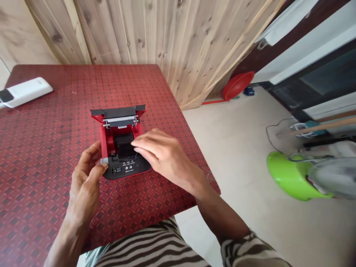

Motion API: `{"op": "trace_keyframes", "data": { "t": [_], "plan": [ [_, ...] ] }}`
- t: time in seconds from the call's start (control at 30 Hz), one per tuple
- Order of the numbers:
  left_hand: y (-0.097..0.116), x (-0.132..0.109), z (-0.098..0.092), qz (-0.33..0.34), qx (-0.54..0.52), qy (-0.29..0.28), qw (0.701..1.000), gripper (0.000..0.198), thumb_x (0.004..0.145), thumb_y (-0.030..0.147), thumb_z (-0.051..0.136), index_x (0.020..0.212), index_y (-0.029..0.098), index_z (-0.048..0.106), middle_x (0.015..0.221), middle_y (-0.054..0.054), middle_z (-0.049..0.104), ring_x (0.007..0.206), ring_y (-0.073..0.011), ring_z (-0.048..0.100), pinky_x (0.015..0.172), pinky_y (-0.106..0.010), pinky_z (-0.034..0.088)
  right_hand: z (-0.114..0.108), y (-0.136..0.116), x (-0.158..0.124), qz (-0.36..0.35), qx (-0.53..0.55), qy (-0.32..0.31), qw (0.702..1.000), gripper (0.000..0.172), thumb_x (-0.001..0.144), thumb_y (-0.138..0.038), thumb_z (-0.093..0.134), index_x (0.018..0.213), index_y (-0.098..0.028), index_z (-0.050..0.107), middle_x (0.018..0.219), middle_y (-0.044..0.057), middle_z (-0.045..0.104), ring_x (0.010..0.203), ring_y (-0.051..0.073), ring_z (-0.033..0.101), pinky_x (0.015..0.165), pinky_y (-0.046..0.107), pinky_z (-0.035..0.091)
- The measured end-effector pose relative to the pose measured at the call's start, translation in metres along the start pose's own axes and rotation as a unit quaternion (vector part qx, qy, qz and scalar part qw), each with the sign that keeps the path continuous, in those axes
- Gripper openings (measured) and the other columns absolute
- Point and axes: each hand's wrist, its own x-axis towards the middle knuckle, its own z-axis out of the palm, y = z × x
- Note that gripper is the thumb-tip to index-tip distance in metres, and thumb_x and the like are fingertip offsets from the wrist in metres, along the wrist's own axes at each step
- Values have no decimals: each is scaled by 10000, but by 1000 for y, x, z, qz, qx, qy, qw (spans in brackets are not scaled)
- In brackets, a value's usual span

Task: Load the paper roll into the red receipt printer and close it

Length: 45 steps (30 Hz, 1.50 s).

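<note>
A small red and black device (pixel 120 148) with its lid flipped open stands on the red patterned table (pixel 41 148). My left hand (pixel 85 178) grips the device's front left corner, thumb and fingers curled on its side. My right hand (pixel 161 155) lies over the right side, fingers stretched out flat, their tips touching the black block in the device's middle. A metal rod runs across under the raised lid (pixel 118 111).
A white power strip (pixel 25 91) lies at the table's far left. Wooden wall panels stand behind. On the floor to the right are a green fan base (pixel 292 178), a red bowl (pixel 237 84) and a cable. The table's right edge is near my right wrist.
</note>
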Motion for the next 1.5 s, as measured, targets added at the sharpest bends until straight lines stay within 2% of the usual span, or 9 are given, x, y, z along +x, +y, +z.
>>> {"op": "trace_keyframes", "data": {
  "t": [0.1,0.27,0.57,0.83,0.93,1.07,1.17,1.33,1.5],
  "plan": [
    [-10,1,-7,37,21,-20,999,550,966,413,750,1497,290,675,1436,-68,742,1374,-334,662,1186,-491,511,12,-5,32,-9,-89,-148,985,174,1089,-65,637,1160,-135,780,1157,118,833,1106,236,763,1021,408,610],
    [-19,4,-11,79,34,-39,996,553,981,440,721,1499,255,665,1499,-106,707,1445,-358,620,1203,-507,507,33,-14,79,30,-179,-258,949,252,1087,-20,564,1137,-96,800,1083,180,835,1013,276,804,844,392,623],
    [-13,2,-3,83,52,-19,995,621,943,498,717,1480,199,625,1475,-133,708,1350,-339,655,1128,-481,511,26,-10,83,23,-159,-283,946,203,1002,-31,659,1154,-103,773,1165,161,830,1051,265,792,868,376,593],
    [-15,3,-7,76,50,-25,996,612,960,514,712,1499,239,619,1518,-124,676,1386,-338,634,1155,-490,505,7,-22,67,44,-109,-197,973,112,986,-106,717,1078,-148,765,1122,107,832,1039,247,776,840,361,587],
    [-17,4,-10,70,62,-27,995,601,967,523,709,1498,256,622,1502,-112,684,1368,-334,650,1143,-478,522,-16,-21,55,35,-10,-106,994,143,986,-141,752,1127,-164,755,1152,80,820,1050,217,761,908,358,594],
    [-21,4,-13,84,60,-37,994,589,1002,495,688,1543,277,604,1535,-92,668,1407,-325,628,1165,-460,509,-60,7,35,79,139,45,986,225,952,-312,842,1149,-232,768,1062,3,808,883,166,713,796,317,576],
    [-24,5,-14,87,59,-36,994,581,1016,487,683,1552,279,603,1543,-82,667,1434,-319,608,1174,-440,496,-73,48,19,163,178,164,957,352,884,-481,905,1125,-258,780,984,-3,782,823,171,668,707,312,527],
    [-28,8,-15,88,81,-30,992,611,1000,514,660,1556,271,592,1471,-94,705,1238,-311,704,995,-415,581,-31,106,9,249,239,193,918,360,817,-455,902,1051,-230,748,939,1,769,810,173,671,765,329,516],
    [-30,12,-16,109,91,-26,990,628,977,506,651,1553,260,595,1497,-97,689,1368,-329,651,1123,-431,532,28,113,9,295,248,107,917,277,808,-319,846,1021,-220,700,999,25,801,896,199,718,847,341,530]
  ]
}}
